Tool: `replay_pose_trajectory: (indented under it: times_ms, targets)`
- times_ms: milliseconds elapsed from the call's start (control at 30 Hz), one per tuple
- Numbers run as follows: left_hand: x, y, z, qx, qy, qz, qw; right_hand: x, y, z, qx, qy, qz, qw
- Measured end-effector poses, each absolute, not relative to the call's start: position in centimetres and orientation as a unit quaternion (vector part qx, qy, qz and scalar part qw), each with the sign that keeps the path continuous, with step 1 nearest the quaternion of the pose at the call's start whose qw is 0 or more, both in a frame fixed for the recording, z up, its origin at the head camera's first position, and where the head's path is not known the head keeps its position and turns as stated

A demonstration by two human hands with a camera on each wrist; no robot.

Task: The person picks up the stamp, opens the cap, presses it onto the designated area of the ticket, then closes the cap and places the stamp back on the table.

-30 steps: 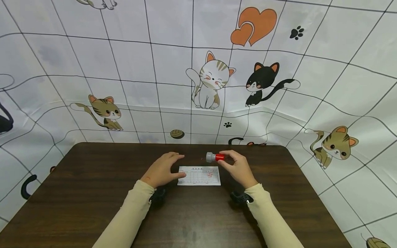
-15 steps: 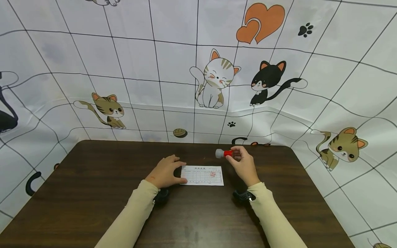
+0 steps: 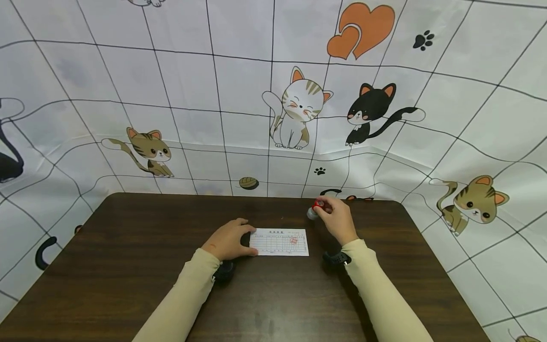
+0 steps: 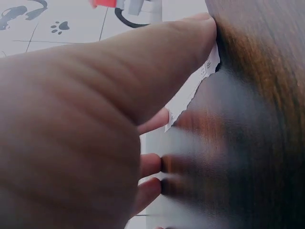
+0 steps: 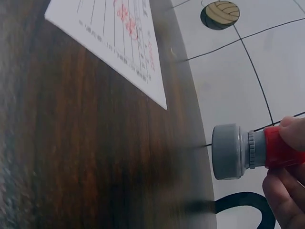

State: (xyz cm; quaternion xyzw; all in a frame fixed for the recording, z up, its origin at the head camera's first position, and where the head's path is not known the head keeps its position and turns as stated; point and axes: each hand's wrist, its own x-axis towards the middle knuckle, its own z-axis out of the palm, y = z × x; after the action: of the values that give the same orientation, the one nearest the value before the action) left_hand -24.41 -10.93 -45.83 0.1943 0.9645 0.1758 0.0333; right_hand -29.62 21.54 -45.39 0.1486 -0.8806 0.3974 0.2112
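Observation:
A white printed form (image 3: 273, 243) with a table grid lies flat on the dark wooden table. Red stamp marks (image 5: 126, 21) show near its right side. My left hand (image 3: 231, 240) is at the form's left edge, with thumb and index finger touching the paper and the other fingertips on the table in the left wrist view. To the right of the form, my right hand (image 3: 338, 222) pinches a red and grey stamp (image 5: 228, 151) by its red end. The grey end points down at the table; whether it touches cannot be told.
The brown table (image 3: 141, 266) ends in a straight back edge against a white wall sheet (image 3: 192, 85) printed with cats, hearts and lines. Black bands (image 3: 336, 259) sit on both wrists.
My right hand has moved the stamp right, away from the form, and turned its grey end from sideways to downward. My left fingers have settled at the form's left edge.

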Motion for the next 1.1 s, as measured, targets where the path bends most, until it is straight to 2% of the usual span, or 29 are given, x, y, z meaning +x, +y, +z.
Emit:
replay_pose_trajectory:
  times_ms: [400, 1100]
  targets:
    - [-24.6, -10.4, -46.0, 0.202, 0.962, 0.179, 0.034, -30.2, 21.5, -45.8, 0.118, -0.904, 0.372, 0.173]
    - [-25.1, -10.0, -46.5, 0.199, 0.962, 0.184, 0.039, -30.3, 21.3, -46.4, 0.101, -0.911, 0.369, 0.153]
